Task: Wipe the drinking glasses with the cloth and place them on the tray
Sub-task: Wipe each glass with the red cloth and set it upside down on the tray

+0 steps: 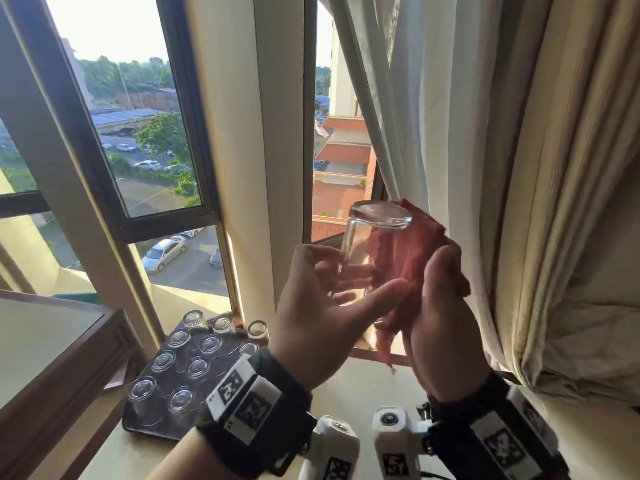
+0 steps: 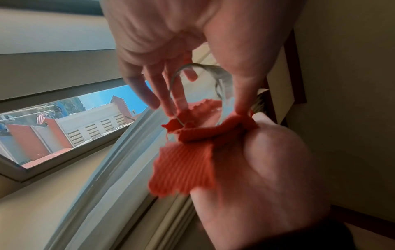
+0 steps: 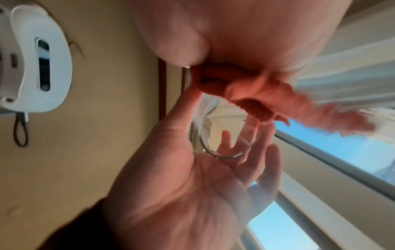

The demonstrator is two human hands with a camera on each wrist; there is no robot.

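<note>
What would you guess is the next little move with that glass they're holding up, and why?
Probably turn the glass a little in the left hand, so the red cloth under the right hand rubs a fresh strip; the cloth covers only one side.

Bright window (image 1: 145,133) backlight, blurred wrist views

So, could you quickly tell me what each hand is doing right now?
Left hand: holds the glass, base up.
Right hand: grips the red cloth against the glass.
</note>
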